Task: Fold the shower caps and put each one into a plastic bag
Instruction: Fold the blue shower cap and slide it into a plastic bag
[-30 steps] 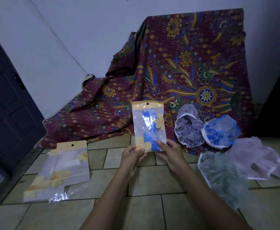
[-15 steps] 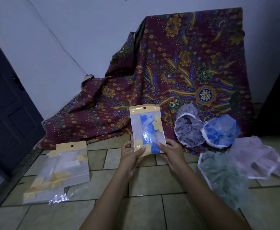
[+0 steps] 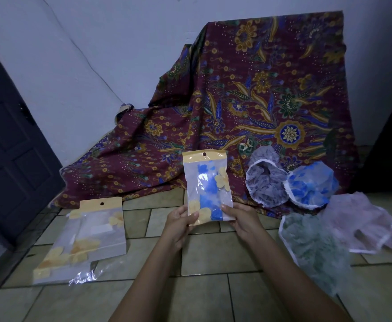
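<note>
A clear plastic bag [image 3: 207, 184] with a yellow header stands upright in front of me, a folded blue-patterned shower cap inside it. My left hand [image 3: 178, 220] pinches its lower left corner and my right hand [image 3: 241, 218] pinches its lower right corner. To the right lie loose shower caps: a grey one [image 3: 266, 181], a blue one [image 3: 311, 184], a green one [image 3: 313, 249] and a pink one [image 3: 364, 224].
A pile of plastic bags [image 3: 93, 233] with yellow headers lies on the tiled floor [image 3: 204, 256] at the left. A maroon batik cloth [image 3: 248, 108] is draped against the wall behind. A dark door [image 3: 9, 159] stands at the far left.
The bag has tilted slightly and stayed upright between my hands; my hands have barely shifted along its bottom edge.
</note>
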{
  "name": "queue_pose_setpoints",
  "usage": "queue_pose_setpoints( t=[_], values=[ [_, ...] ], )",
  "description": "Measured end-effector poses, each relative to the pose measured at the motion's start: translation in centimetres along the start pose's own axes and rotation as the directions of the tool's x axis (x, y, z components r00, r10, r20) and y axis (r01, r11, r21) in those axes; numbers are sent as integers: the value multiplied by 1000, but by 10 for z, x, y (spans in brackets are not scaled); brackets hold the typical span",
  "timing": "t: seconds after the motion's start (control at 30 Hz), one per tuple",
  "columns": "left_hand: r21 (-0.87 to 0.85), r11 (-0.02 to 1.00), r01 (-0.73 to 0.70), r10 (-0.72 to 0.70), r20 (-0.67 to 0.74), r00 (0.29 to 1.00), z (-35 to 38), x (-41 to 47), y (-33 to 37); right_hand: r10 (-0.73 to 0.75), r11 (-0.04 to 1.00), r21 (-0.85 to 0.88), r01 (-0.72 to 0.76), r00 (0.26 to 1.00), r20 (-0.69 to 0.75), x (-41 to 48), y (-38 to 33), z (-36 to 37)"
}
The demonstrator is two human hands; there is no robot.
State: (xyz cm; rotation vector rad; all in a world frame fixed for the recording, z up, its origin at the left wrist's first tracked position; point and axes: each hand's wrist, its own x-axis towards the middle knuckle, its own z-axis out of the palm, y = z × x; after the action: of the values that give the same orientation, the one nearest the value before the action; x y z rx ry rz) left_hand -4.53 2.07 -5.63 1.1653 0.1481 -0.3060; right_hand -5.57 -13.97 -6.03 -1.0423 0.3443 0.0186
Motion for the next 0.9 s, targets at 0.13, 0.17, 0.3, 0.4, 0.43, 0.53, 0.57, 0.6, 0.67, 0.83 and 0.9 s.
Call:
queue_pose_setpoints(
  t=[0.13,0.17,0.3,0.4,0.43,0.53,0.57,0.6,0.67,0.83,0.9],
  values=[
    [13,999,52,-52,-4,999,-4,0,5,0,1000,-17,1,999,48,0,6,-1],
    [22,998,60,-60,-23,998,-4,1,5,-7,999,-31,9,998,57,-1,8,0],
    [242,970,-20,71,-204,976,2,5,0,-278,943,-204,263,959,-47,-1,11,7],
    [220,974,-59,89,-130,988,13,2,1,-601,736,-448,507,794,-88,0,9,11],
    [188,981,-55,65,-44,997,19,-3,2,-677,643,-521,561,734,-45,-2,8,13],
    [-24,998,-62,65,162,985,34,-13,6,-811,223,-708,670,530,246,-7,16,19],
    [-70,994,-87,99,183,978,37,-14,6,-796,44,-730,682,466,388,-7,20,18],
    [-85,988,-126,139,169,976,37,-13,7,-756,-118,-702,702,395,522,-5,25,15],
    [-93,982,-166,177,122,977,32,-10,9,-664,-254,-614,747,327,673,-6,25,9],
    [60,982,-177,173,70,983,14,-6,2,-724,61,-641,765,476,499,-19,9,9],
    [83,984,-158,150,96,984,12,-8,4,-701,235,-733,638,634,327,-16,3,12]
  ],
)
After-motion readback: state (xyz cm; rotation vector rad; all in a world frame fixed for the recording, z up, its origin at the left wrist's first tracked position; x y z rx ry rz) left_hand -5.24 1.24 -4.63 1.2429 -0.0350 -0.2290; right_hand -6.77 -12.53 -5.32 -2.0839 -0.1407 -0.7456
